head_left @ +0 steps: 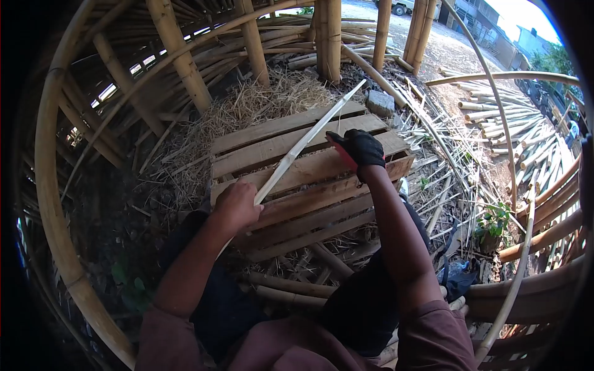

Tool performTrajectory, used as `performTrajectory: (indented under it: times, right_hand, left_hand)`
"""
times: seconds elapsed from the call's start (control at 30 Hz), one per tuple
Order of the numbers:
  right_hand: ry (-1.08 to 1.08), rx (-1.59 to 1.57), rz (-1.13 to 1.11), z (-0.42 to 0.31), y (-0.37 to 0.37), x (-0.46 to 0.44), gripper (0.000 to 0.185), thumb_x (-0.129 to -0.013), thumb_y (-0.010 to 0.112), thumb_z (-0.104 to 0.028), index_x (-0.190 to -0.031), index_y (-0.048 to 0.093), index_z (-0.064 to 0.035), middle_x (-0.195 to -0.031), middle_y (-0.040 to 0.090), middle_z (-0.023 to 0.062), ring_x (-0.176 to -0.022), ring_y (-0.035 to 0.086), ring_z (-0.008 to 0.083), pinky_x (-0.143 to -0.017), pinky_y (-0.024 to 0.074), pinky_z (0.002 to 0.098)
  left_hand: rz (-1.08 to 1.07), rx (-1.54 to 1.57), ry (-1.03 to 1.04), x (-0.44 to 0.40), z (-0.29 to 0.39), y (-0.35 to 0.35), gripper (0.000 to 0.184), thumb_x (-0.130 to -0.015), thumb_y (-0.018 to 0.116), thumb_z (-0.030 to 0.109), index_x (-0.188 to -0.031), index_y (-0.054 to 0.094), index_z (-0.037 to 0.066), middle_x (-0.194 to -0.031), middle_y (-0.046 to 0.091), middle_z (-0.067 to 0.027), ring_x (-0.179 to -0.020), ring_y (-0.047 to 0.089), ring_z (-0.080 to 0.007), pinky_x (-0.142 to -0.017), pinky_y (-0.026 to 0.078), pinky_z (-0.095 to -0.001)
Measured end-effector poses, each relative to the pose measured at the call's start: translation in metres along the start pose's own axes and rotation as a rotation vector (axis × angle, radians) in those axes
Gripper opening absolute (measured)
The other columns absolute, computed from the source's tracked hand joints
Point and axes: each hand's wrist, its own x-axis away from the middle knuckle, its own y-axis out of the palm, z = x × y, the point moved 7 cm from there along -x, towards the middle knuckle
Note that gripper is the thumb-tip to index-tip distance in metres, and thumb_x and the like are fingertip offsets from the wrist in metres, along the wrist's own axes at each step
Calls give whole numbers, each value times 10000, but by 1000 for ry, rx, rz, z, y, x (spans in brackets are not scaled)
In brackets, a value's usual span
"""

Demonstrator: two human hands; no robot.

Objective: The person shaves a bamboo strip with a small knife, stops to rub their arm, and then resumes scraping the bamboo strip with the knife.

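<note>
My bare left hand (237,205) is closed around the lower part of a long, pale split bamboo strip (299,150). The strip slants up and to the right over a slatted wooden crate (272,148), and its thin tail shows below my fist. My right hand (362,150), in a black glove with red on the palm side, is closed just right of the strip, above the crate's slats. Whatever it grips is hidden by the fingers. A thin sliver stands up between this hand and the strip.
Dry straw and shavings (272,93) lie behind the crate, near a grey concrete block (380,103). Bamboo posts (179,55) rise at the back. A curved bamboo pole (52,185) arcs along the left. Cut bamboo pieces (526,133) are heaped at the right.
</note>
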Motion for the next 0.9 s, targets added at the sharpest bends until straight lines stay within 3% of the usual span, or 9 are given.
performTrajectory:
  times: [0.2, 0.37, 0.47, 0.57, 0.63, 0.73, 0.8, 0.87, 0.9]
  right_hand:
    - [-144, -349, 556, -24, -37, 29, 598, -862, 629, -582, -1066, 690, -23, -1031, 685, 188, -999, 640, 361, -894, 493, 418]
    - [-359, -856, 499, -80, -31, 65, 537, -788, 803, -383, -1140, 633, -15, -1104, 637, 167, -1054, 610, 322, -910, 487, 406]
    - [-566, -695, 340, -125, -54, 112, 572, -779, 837, -266, -1238, 577, -43, -1175, 598, 123, -1096, 589, 233, -939, 474, 351]
    - [-684, -967, 221, -148, -67, 148, 557, -773, 837, -263, -1227, 585, -59, -1170, 597, 140, -1123, 588, 284, -967, 464, 366]
    - [-1060, -936, 110, -174, -88, 183, 491, -811, 797, -274, -1204, 592, -61, -1154, 605, 154, -1106, 587, 338, -955, 472, 400]
    - [-1010, -550, 367, -166, -60, 153, 426, -867, 730, -286, -1194, 594, -50, -1138, 620, 168, -1078, 597, 363, -935, 485, 423]
    - [-421, -495, 244, -123, 4, 82, 466, -908, 658, -357, -1208, 573, -11, -1151, 621, 225, -1093, 608, 362, -943, 479, 425]
    - [-397, -779, 304, -123, -11, 91, 561, -877, 681, -418, -1247, 559, -15, -1223, 590, 226, -1140, 578, 387, -974, 458, 450]
    - [-648, -780, 345, -145, -42, 120, 620, -851, 702, -450, -1274, 548, -25, -1271, 562, 222, -1184, 547, 398, -997, 441, 464]
  left_hand:
    - [-62, 27, -24, -68, 18, -28, 409, -791, 759, 296, -1076, 666, 17, -1116, 658, -186, -1057, 635, -318, -910, 503, -391]
    - [83, 429, -79, -164, 5, -13, 346, -787, 702, 219, -1067, 663, 20, -1109, 669, -182, -1040, 638, -318, -907, 506, -393]
    - [544, 280, -187, -183, -11, -16, 297, -804, 652, 175, -1064, 627, 32, -1155, 614, -169, -1090, 619, -313, -910, 516, -432]
    - [554, 304, -483, -177, -23, -5, 418, -804, 664, 144, -1183, 536, 22, -1292, 503, -139, -1201, 538, -317, -956, 491, -489]
    - [617, 241, -464, -176, -18, -7, 374, -792, 669, 140, -1137, 563, 41, -1255, 525, -136, -1164, 561, -323, -935, 495, -496]
    - [637, 137, -426, -176, -10, -11, 375, -775, 677, 139, -1124, 570, 49, -1233, 530, -132, -1157, 564, -329, -917, 498, -508]
    - [541, 109, -434, -174, -4, -14, 404, -767, 679, 147, -1136, 561, 33, -1235, 522, -134, -1170, 550, -327, -926, 494, -503]
    - [612, 129, -458, -176, 2, -20, 426, -761, 681, 158, -1145, 557, 23, -1232, 522, -137, -1171, 550, -323, -929, 494, -495]
    - [606, 141, -465, -179, 2, -20, 423, -763, 679, 159, -1144, 558, 21, -1239, 516, -141, -1172, 551, -327, -929, 493, -498]
